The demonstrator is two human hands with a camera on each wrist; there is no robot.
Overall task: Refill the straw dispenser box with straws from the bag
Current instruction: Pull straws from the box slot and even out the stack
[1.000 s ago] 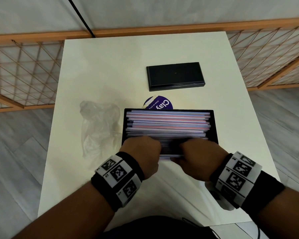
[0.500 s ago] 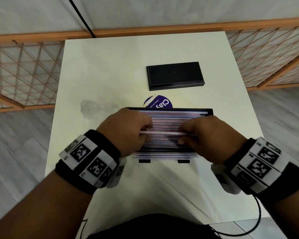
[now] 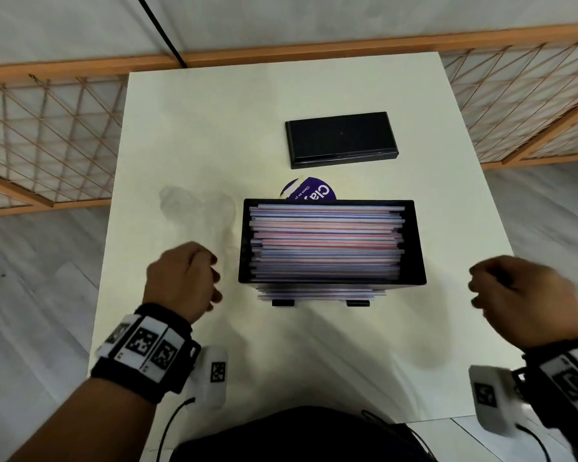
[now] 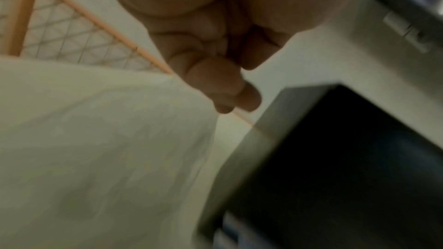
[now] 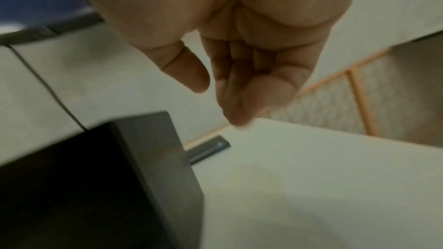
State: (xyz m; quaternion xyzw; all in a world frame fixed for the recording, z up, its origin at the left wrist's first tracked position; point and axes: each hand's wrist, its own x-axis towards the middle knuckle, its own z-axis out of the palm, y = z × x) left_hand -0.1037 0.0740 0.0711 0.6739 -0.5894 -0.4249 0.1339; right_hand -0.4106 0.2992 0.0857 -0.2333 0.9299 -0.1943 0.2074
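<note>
Head view: the black dispenser box (image 3: 417, 241) stands on the white bench (image 3: 197, 135), filled with pink, blue and white straws (image 3: 326, 243). The crumpled clear bag (image 3: 194, 208) lies just left of it. The black lid (image 3: 341, 139) lies beyond, apart. The left hand (image 3: 182, 281) hovers left of the box, the right hand (image 3: 524, 298) well to its right; both loosely curled, holding nothing.

Left wrist view: blurred; fingers (image 4: 223, 86) loosely curled, empty, beside the box (image 4: 335, 168).

Right wrist view: fingers (image 5: 242, 90) relaxed, empty, above the bench (image 5: 311, 186).
</note>
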